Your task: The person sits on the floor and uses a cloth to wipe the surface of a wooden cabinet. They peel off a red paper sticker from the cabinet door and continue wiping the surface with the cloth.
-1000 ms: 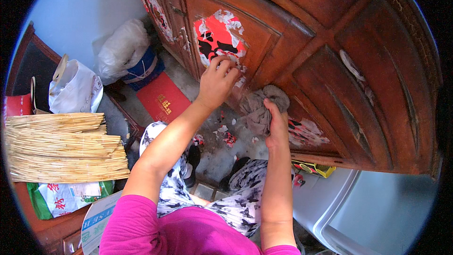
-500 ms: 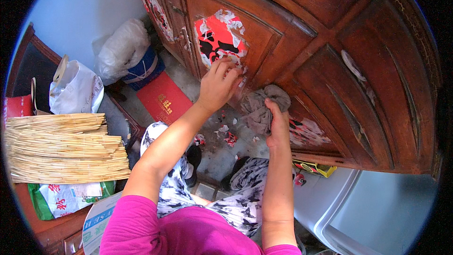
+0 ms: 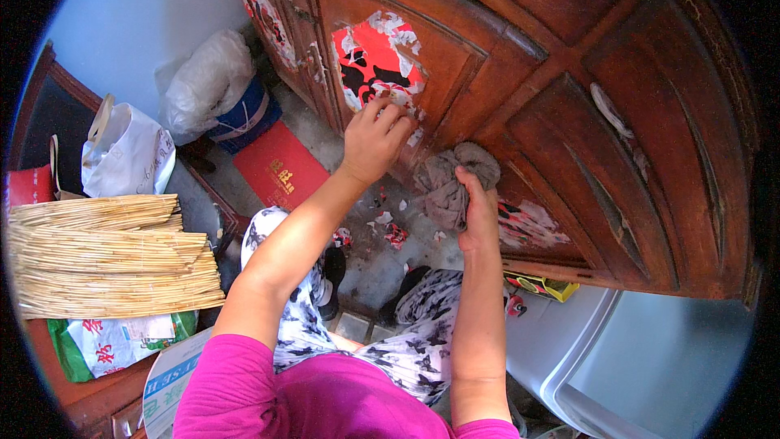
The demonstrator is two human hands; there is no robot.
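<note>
A torn red paper with black shapes (image 3: 367, 53) is stuck on a panel of the brown wooden door (image 3: 455, 73), its edges ragged and white. At the paper's lower edge my left hand (image 3: 375, 140) presses with curled fingers, closed on the torn part; the exact fingertip contact is partly hidden. My right hand (image 3: 478, 210) grips a crumpled grey cloth (image 3: 445, 187) against the wood, lower and to the right. Another scraped paper patch (image 3: 528, 223) shows on the door beside this hand. Paper scraps (image 3: 396, 235) lie on the floor between my feet.
At left, a bundle of thin straw-coloured stalks (image 3: 114, 264) lies near a white bag (image 3: 128, 150). A blue bucket (image 3: 244, 120) with clear plastic stands behind a flat red sheet (image 3: 280, 167). A grey plastic container (image 3: 569, 333) is at lower right.
My left hand has shifted only slightly at the paper's lower edge, its fingers curling a little more. The right hand and the cloth stay nearly where they were.
</note>
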